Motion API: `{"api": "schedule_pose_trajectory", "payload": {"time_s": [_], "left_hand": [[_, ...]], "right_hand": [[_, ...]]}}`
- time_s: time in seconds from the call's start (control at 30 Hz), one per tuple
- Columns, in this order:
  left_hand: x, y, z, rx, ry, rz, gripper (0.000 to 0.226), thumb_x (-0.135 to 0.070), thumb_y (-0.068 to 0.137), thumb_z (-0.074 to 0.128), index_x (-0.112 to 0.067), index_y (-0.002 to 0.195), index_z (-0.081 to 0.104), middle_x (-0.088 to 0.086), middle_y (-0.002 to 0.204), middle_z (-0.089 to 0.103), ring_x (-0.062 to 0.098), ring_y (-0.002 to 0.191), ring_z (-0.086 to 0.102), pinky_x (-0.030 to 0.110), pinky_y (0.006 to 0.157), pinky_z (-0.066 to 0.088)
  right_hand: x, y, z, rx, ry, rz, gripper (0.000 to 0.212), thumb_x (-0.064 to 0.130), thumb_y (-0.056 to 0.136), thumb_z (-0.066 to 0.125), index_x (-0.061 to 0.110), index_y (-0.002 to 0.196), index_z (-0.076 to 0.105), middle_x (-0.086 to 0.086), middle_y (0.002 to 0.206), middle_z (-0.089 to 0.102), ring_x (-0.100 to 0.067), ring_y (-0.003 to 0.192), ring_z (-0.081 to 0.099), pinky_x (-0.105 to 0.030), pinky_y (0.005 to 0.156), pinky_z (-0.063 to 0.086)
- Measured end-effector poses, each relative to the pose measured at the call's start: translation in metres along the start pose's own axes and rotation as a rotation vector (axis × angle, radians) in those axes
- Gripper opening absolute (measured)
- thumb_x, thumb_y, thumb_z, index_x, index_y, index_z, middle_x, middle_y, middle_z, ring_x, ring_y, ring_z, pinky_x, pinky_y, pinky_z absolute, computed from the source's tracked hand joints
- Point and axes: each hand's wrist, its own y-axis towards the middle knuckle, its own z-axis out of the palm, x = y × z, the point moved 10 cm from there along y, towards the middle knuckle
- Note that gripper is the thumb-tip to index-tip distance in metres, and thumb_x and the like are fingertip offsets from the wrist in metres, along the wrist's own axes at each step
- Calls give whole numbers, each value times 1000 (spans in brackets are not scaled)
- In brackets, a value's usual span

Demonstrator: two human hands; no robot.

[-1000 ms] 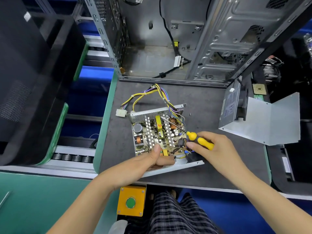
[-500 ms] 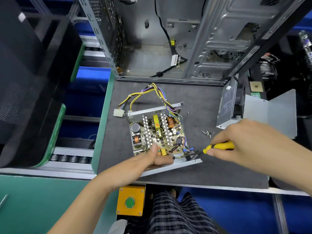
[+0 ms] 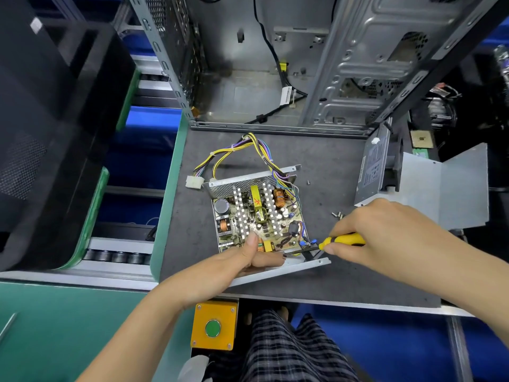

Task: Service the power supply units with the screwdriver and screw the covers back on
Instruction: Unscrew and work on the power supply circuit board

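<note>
An opened power supply unit point(image 3: 257, 213) lies on the dark mat, its circuit board bare and its yellow wire bundle point(image 3: 234, 153) looping to the back left. My left hand point(image 3: 239, 264) grips the unit's near edge, thumb on the board. My right hand point(image 3: 385, 235) grips a yellow-handled screwdriver point(image 3: 343, 239) lying nearly flat, its shaft reaching left to the board's near right corner. The grey metal cover point(image 3: 443, 188) stands at the right beside a second unit point(image 3: 373, 168). Loose screws point(image 3: 338, 215) lie just behind my right hand, and a single screw point(image 3: 308, 182) sits near the unit's back right.
An open computer case point(image 3: 275, 64) stands upright at the back of the mat point(image 3: 344, 277). A black case point(image 3: 55, 119) fills the left on a roller conveyor point(image 3: 115, 256). A yellow box with a green button point(image 3: 213, 326) hangs under the front edge.
My right hand swung out to the right and laid the screwdriver flat, moving its tip from the board's middle to the near right corner. My left hand kept its hold.
</note>
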Motion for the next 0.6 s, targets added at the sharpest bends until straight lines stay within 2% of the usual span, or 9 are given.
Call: {"api": "schedule_pose_trajectory", "payload": {"time_s": [0.13, 0.3, 0.6], "left_hand": [[-3, 0, 1, 8, -20, 15, 75, -69, 85, 9, -39, 129, 62, -33, 136, 52, -16, 129, 40, 25, 120, 21], [-3, 0, 1, 4, -11, 11, 74, -67, 86, 9, -39, 129, 62, -34, 135, 52, -18, 128, 39, 20, 119, 19], [-2, 0, 1, 10, 9, 14, 73, -66, 88, 7, -40, 130, 61, -35, 136, 50, -16, 131, 37, 28, 122, 17]], "right_hand": [[0, -1, 0, 0, 1, -1, 33, 59, 88, 47, 35, 97, 68, 9, 79, 63, -16, 79, 56, -28, 62, 46], [-2, -1, 0, -1, 20, -3, 32, 59, 89, 46, 37, 97, 68, 10, 75, 61, -13, 76, 55, -25, 58, 42], [-5, 0, 3, -12, 27, -11, 35, 62, 88, 45, 36, 95, 68, 10, 74, 62, -11, 73, 54, -26, 58, 44]]}}
